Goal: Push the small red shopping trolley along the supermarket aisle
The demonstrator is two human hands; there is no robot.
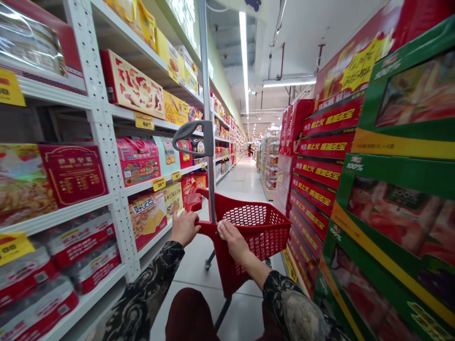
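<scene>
The left hand [185, 228] and right hand [232, 239] curl closed on the near rim of a red plastic mesh shopping trolley [256, 227]. Steered too far left, it could snag the white perforated metal shelving [103, 142], knocking down boxes [147, 220].

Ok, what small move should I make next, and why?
Probably push the red shopping cart straight ahead with your left hand and right hand: both grip its handle, the tiled aisle ahead looks open, and stacked boxes crowd the right.
</scene>
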